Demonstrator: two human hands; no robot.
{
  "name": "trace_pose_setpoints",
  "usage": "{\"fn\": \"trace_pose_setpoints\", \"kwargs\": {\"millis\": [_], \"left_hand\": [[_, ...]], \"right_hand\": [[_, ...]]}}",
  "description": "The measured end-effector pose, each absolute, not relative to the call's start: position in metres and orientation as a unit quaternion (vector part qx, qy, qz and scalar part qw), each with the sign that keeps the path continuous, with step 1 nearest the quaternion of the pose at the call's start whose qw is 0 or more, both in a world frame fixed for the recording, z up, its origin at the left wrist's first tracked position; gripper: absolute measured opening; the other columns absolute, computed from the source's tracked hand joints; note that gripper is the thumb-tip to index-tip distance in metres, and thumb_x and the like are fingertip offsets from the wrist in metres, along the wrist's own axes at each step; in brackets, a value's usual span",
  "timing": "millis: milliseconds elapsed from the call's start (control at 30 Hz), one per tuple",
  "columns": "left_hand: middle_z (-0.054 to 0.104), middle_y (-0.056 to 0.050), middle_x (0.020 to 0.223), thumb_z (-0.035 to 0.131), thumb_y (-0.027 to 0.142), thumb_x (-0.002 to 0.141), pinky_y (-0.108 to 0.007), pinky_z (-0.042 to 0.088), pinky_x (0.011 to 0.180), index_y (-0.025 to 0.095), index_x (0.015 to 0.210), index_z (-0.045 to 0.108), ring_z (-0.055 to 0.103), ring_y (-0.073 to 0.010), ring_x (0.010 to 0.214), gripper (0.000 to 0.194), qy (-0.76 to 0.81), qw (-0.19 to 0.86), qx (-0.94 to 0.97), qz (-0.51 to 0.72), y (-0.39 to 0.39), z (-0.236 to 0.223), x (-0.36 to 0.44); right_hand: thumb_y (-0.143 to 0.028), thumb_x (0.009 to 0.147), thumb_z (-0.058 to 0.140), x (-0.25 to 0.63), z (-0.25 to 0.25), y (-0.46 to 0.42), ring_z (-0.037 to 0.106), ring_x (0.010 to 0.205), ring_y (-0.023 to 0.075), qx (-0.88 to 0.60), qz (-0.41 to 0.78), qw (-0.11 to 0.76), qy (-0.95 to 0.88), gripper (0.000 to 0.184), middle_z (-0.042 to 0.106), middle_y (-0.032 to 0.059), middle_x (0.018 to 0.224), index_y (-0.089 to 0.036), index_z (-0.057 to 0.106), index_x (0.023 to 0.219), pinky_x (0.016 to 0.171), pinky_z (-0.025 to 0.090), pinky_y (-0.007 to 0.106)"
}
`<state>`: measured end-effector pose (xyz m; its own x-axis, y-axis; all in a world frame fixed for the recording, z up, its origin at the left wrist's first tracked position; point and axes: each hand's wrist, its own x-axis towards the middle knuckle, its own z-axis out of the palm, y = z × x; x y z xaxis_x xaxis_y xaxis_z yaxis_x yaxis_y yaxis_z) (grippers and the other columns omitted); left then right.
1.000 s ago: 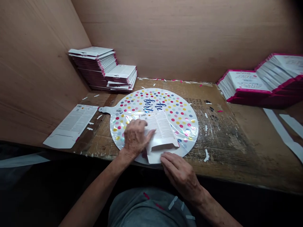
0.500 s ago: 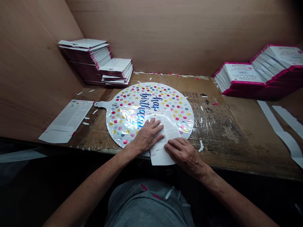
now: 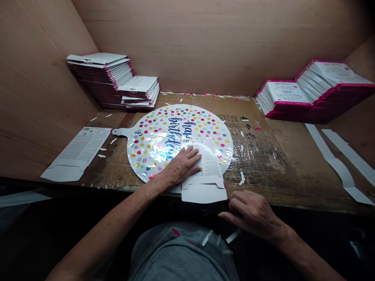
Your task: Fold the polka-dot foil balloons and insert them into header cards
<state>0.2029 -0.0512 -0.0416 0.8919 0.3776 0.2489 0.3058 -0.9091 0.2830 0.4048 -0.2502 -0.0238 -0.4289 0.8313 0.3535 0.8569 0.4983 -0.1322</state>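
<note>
Two bare hands, left hand (image 3: 183,166) spread flat on a white printed cardboard card (image 3: 205,164) over a round polka-dot foil balloon (image 3: 152,144); right hand (image 3: 252,214) loosely curled, just beside the card

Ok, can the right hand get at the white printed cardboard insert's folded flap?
Probably yes: the right hand is just beside the white printed cardboard insert's folded flap, and nothing lies between them.

Flat round foil balloon (image 3: 146,156), white with multicoloured dots, blue "happy birthday" script, tab pointing left, lying near front edge of tabletop (image 3: 258,164). White printed paper card (image 3: 208,160) across balloon's lower right, folded flap past balloon's rim.
</note>
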Motion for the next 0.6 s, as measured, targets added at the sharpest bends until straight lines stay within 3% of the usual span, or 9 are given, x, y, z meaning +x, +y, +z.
{"fn": "trace_pose_setpoints", "kwargs": {"millis": [100, 167, 267, 367, 433, 500, 600], "left_hand": [[0.059, -0.017, 0.129, 0.054, 0.031, 0.096, -0.052, 0.042, 0.109, 0.014, 0.115, 0.061, 0.048, -0.0305, 0.133, 0.026, 0.198, 0.131, 0.946, 0.219, -0.063, -0.041, 0.200], [0.062, -0.015, 0.124, 0.053, 0.025, 0.096, -0.046, 0.046, 0.107, 0.014, 0.102, 0.065, 0.051, -0.0273, 0.131, 0.017, 0.208, 0.148, 0.924, 0.286, -0.077, -0.039, 0.191], [0.066, -0.013, 0.120, 0.063, 0.039, 0.090, -0.046, 0.047, 0.106, 0.017, 0.089, 0.067, 0.052, -0.0293, 0.130, 0.022, 0.169, 0.179, 0.922, 0.297, -0.103, -0.038, 0.168], [0.063, -0.017, 0.128, 0.073, 0.058, 0.076, -0.053, 0.044, 0.109, 0.016, 0.100, 0.069, 0.050, -0.0353, 0.133, 0.049, 0.147, 0.194, 0.933, 0.265, -0.122, -0.040, 0.148], [0.061, -0.018, 0.132, 0.070, 0.051, 0.082, -0.051, 0.044, 0.110, 0.016, 0.103, 0.070, 0.047, -0.0340, 0.136, 0.040, 0.168, 0.196, 0.926, 0.276, -0.129, -0.042, 0.145], [0.064, -0.014, 0.129, 0.061, 0.036, 0.092, -0.048, 0.046, 0.109, 0.017, 0.089, 0.072, 0.046, -0.0314, 0.137, 0.021, 0.229, 0.193, 0.909, 0.292, -0.131, -0.044, 0.152], [0.068, -0.014, 0.120, 0.062, 0.031, 0.091, -0.049, 0.051, 0.100, 0.017, 0.073, 0.066, 0.057, -0.0334, 0.125, 0.023, 0.389, 0.147, 0.859, 0.299, -0.130, -0.049, 0.171]], "right_hand": [[-0.039, 0.095, 0.059, 0.395, -0.037, -0.249, 0.062, 0.110, 0.0267, -0.505, -0.100, 0.238, -0.824, 0.031, 0.067, 0.0170, 0.117, -0.014, 0.064, 0.113, 0.090, 0.051, 0.041], [-0.029, 0.097, 0.057, 0.385, -0.047, -0.241, 0.056, 0.121, 0.0280, -0.493, -0.119, 0.236, -0.829, 0.032, 0.063, 0.0166, 0.129, -0.014, 0.061, 0.124, 0.099, 0.048, 0.044], [-0.020, 0.096, 0.056, 0.377, -0.057, -0.233, 0.057, 0.120, 0.0272, -0.483, -0.128, 0.244, -0.831, 0.028, 0.066, 0.0147, 0.127, -0.014, 0.063, 0.122, 0.099, 0.048, 0.044], [-0.025, 0.096, 0.058, 0.377, -0.057, -0.231, 0.059, 0.115, 0.0264, -0.479, -0.115, 0.266, -0.829, 0.025, 0.068, 0.0139, 0.122, -0.015, 0.066, 0.117, 0.097, 0.048, 0.043], [-0.026, 0.097, 0.057, 0.376, -0.053, -0.227, 0.062, 0.108, 0.0242, -0.499, -0.086, 0.294, -0.811, 0.019, 0.071, 0.0110, 0.114, -0.017, 0.068, 0.110, 0.094, 0.049, 0.041], [-0.025, 0.098, 0.055, 0.372, -0.048, -0.218, 0.065, 0.095, 0.0203, -0.549, -0.031, 0.322, -0.771, 0.016, 0.073, 0.0071, 0.099, -0.019, 0.069, 0.096, 0.086, 0.051, 0.036], [-0.034, 0.098, 0.054, 0.365, -0.044, -0.205, 0.066, 0.086, 0.0193, -0.633, 0.004, 0.332, -0.699, 0.022, 0.071, 0.0088, 0.094, -0.018, 0.068, 0.091, 0.076, 0.053, 0.032]]}}
